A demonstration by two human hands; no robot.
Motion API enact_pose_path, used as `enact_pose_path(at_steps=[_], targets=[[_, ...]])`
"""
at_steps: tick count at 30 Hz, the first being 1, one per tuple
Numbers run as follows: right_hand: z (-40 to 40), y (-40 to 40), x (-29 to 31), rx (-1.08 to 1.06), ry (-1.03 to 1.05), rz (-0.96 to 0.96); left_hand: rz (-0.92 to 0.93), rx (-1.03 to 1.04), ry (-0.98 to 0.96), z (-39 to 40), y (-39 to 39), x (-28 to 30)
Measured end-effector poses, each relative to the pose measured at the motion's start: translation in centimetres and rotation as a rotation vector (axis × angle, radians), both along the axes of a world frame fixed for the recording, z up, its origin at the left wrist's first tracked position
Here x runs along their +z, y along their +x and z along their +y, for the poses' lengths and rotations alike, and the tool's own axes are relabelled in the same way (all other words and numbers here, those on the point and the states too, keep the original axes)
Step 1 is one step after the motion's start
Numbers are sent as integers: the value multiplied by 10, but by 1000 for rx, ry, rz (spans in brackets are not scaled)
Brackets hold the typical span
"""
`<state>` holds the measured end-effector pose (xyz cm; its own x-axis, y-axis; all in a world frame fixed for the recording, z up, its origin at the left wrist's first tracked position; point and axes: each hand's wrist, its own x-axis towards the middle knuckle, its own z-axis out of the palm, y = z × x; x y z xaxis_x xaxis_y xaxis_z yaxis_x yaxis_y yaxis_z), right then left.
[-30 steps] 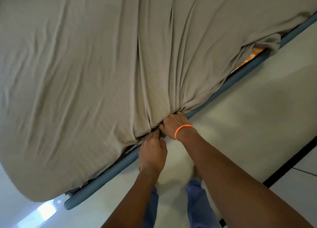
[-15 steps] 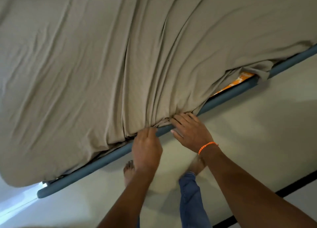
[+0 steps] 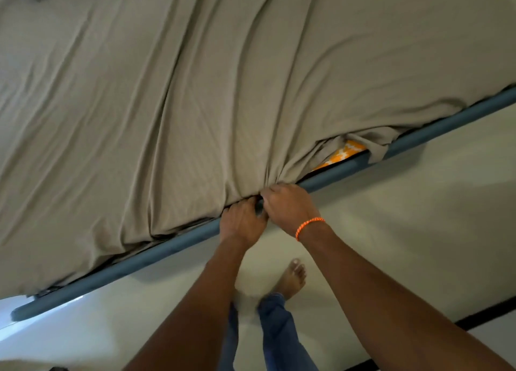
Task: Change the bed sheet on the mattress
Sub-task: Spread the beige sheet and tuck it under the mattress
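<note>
The taupe bed sheet (image 3: 195,105) lies spread over the mattress (image 3: 342,154), whose orange patterned side shows in a gap above the blue bed rail (image 3: 446,123). Both hands work at the edge: the left hand (image 3: 242,222) and the right hand (image 3: 289,206) have their fingers curled into bunched sheet fabric at the rail. Pulling too hard here could drag the loose flap further off, widening the uncovered gap.

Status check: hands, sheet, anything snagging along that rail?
Left hand and right hand both gripping the beige sheet edge at the blue rail. Sheet bunched there. Orange patterned mattress exposed right of hands. No snag visible.
</note>
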<state>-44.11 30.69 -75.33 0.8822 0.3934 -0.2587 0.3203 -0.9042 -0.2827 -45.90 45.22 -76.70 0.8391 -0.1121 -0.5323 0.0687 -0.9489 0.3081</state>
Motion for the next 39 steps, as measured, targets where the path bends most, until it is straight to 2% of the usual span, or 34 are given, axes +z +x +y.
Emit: enact_pose_path(at_steps=[3, 5, 8, 11, 13, 18, 21, 25, 28, 32, 34, 36, 39], targets=[[-27, 3, 1, -15, 12, -280, 302, -6, 47, -14, 30, 1], [-52, 16, 0, -68, -42, -284, 319, -15, 79, -26, 40, 3], [-93, 29, -8, -138, -165, -168, 113, 49, 147, -47, 26, 15], [-116, 43, -14, -82, -218, -176, -274, 175, -16, -72, 12, 32], [-128, 58, -13, -53, -208, -208, -413, 176, -89, -92, 16, 31], [-155, 94, -22, 15, 3, -296, -282, 137, -48, -147, 62, 18], [-177, 99, -24, 135, 111, -231, -291, 106, -1, -178, 87, 18], [-240, 90, -23, 286, 14, -219, -165, 23, -132, -226, 86, 22], [-279, 82, -21, 393, -4, -258, -135, 44, -199, -259, 74, 26], [-315, 82, -19, 503, 4, -285, -113, 79, -186, -286, 75, 28], [-343, 85, -16, 432, -52, -329, -92, 46, -150, -300, 80, 33], [-373, 85, -10, 232, -113, -353, -104, 6, -142, -325, 85, 39], [-393, 87, -4, -6, -43, -299, -166, 22, -132, -366, 93, 44]])
